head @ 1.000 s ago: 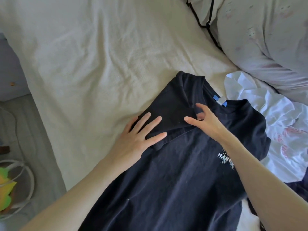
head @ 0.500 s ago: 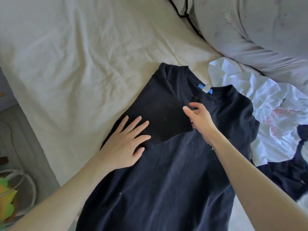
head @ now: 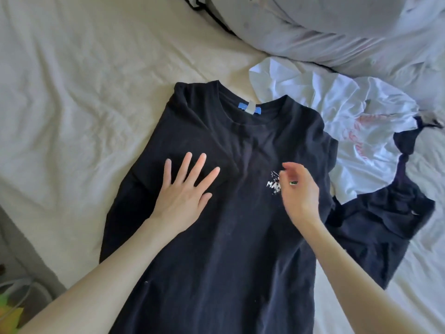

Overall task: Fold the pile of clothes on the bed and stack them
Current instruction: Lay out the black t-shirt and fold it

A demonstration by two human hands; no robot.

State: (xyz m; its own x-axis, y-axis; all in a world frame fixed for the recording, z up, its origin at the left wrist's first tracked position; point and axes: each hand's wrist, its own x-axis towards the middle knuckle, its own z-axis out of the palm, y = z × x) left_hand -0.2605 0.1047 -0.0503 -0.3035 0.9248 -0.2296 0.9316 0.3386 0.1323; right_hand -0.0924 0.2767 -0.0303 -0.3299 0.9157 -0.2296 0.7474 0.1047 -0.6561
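Note:
A black T-shirt (head: 216, 237) lies spread front up on the cream bed sheet (head: 72, 92), its left sleeve folded in over the chest and a blue neck label showing. My left hand (head: 185, 189) presses flat on the folded sleeve, fingers straight and spread. My right hand (head: 298, 191) hovers just above the small white chest print, fingers loosely curled and holding nothing. A crumpled white shirt (head: 337, 116) with pink print lies right of the collar. Another dark garment (head: 390, 225) is bunched beside the black shirt's right side.
A grey-white duvet or pillow (head: 337, 32) with black piping fills the top right. The bed's left edge drops to a grey floor, where a white wire basket (head: 19, 300) with something yellow-green stands at the lower left.
My right hand let go of the folded sleeve edge and moved right, over the chest print. My left hand stays flat on the sleeve. The view swung right, showing more of the clothes pile.

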